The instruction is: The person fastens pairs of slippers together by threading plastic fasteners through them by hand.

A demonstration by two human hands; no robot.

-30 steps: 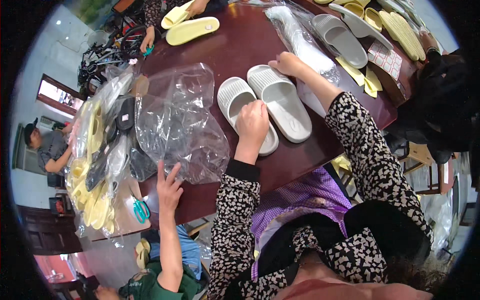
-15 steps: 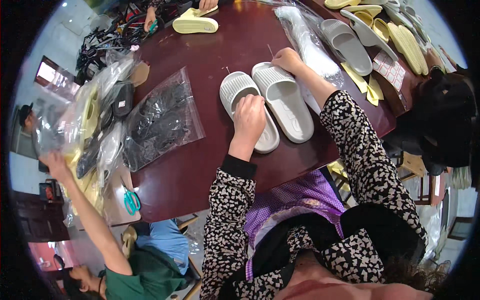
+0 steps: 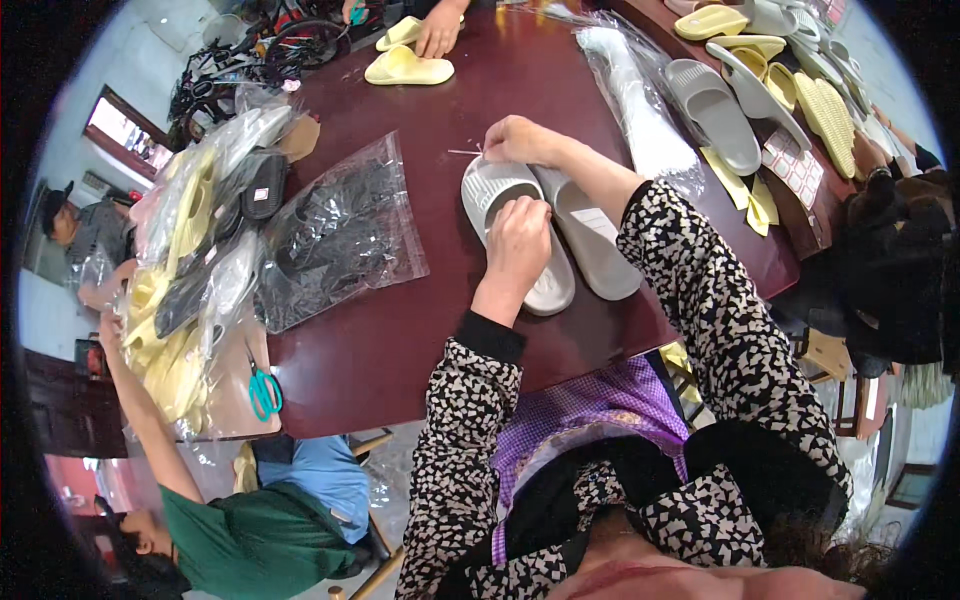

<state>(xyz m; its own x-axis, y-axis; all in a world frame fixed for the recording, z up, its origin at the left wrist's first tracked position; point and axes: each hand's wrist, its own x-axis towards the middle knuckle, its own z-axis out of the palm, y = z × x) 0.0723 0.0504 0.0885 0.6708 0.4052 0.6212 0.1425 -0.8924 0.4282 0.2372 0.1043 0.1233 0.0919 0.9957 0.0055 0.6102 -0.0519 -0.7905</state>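
Note:
Two light grey slide slippers lie side by side before me, toes away. My left hand (image 3: pixel 520 243) is over the left slipper (image 3: pixel 551 292), its fingers curled closed at the rear edge of the strap; what they pinch, if anything, is hidden. My right hand (image 3: pixel 520 140) reaches across the right slipper (image 3: pixel 612 268) to the left slipper's toe, with its fingertips pinched together. A thin white strip (image 3: pixel 464 152) sticks out leftward from those fingertips. My right hand and forearm cover much of the right slipper's strap.
Left of the slippers lies a clear bag (image 3: pixel 345 235) of dark items, beside a heap of bagged slippers (image 3: pixel 185 230) and teal-handled scissors (image 3: pixel 265 395). A bundle of white strips (image 3: pixel 640 115) and more slippers (image 3: pixel 715 110) are at right. Co-workers' hands (image 3: pixel 438 30) are at the far edge and left.
My right hand has moved left from the right slipper's toe to the left slipper's toe. My left hand stays at the left slipper's strap. The far co-worker's yellow slippers have shifted.

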